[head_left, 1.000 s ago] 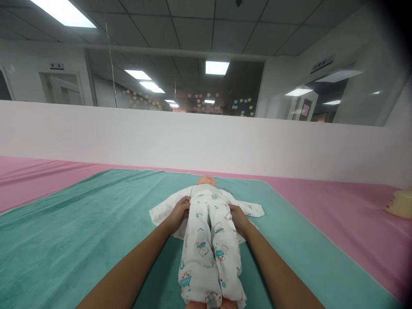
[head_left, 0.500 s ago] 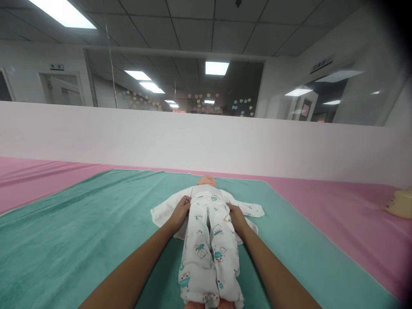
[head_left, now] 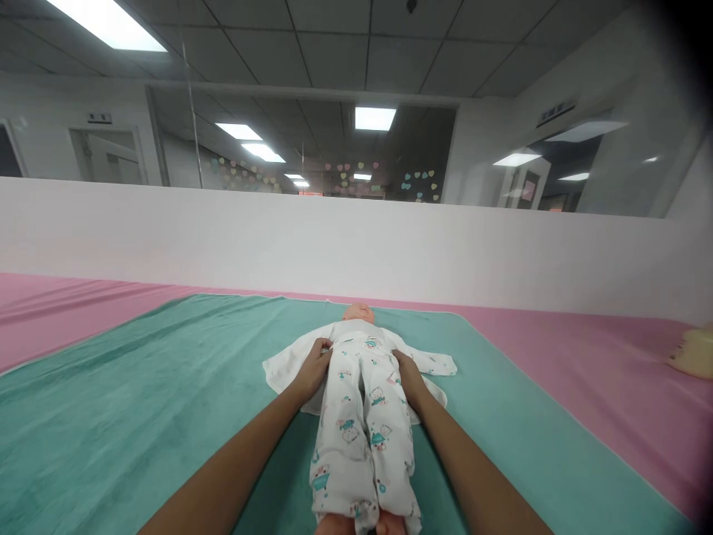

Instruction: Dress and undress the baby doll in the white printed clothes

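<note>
A baby doll point(head_left: 359, 312) lies on its back, head away from me and feet towards me. It wears white printed trousers point(head_left: 345, 427) and a white top point(head_left: 294, 358) whose sides are spread out flat. My left hand point(head_left: 313, 370) grips the trousers at the left side of the waist, fingers curled in. At the right side of the waist, my right hand point(head_left: 411, 377) is closed on the trousers too, with its fingertips partly hidden. The doll's feet point(head_left: 335, 524) poke out of the trouser legs at the bottom edge.
Under the doll is a green cloth point(head_left: 194, 386), laid over a pink sheet point(head_left: 568, 357). A white low wall point(head_left: 345, 245) with glass above it runs behind. A pale yellow object point(head_left: 692, 353) sits at the far right edge.
The trouser hems have shifted up slightly, and a bit more of the feet shows. Both hands stay at the waist with almost no movement.
</note>
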A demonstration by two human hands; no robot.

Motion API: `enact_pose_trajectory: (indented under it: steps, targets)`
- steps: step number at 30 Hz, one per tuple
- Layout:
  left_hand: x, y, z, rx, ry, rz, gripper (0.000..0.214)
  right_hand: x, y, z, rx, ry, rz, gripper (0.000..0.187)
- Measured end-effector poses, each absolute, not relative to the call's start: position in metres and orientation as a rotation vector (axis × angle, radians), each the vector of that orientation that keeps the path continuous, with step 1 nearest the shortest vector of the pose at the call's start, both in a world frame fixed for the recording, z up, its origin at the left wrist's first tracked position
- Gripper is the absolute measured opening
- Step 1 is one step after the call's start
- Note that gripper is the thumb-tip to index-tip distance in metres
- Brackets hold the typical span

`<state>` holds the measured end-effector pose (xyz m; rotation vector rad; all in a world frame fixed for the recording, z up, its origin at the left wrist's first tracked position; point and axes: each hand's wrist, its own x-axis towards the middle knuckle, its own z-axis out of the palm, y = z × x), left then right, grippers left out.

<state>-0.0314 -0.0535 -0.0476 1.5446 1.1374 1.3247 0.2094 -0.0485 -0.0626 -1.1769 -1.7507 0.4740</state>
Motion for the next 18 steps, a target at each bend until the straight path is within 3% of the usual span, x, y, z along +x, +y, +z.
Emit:
enact_pose_trajectory:
  steps: [5, 18]
  targets:
    - [-0.03, -0.053, -0.046, 1.691, 1.229, 1.348, 0.033, 0.211, -0.047, -0.062, -1.178, -1.762, 0.43, 0.044]
    - [-0.031, -0.044, -0.048, 1.525, 1.377, 1.328, 0.023, 0.207, -0.048, -0.055, -1.249, -1.663, 0.58, 0.037]
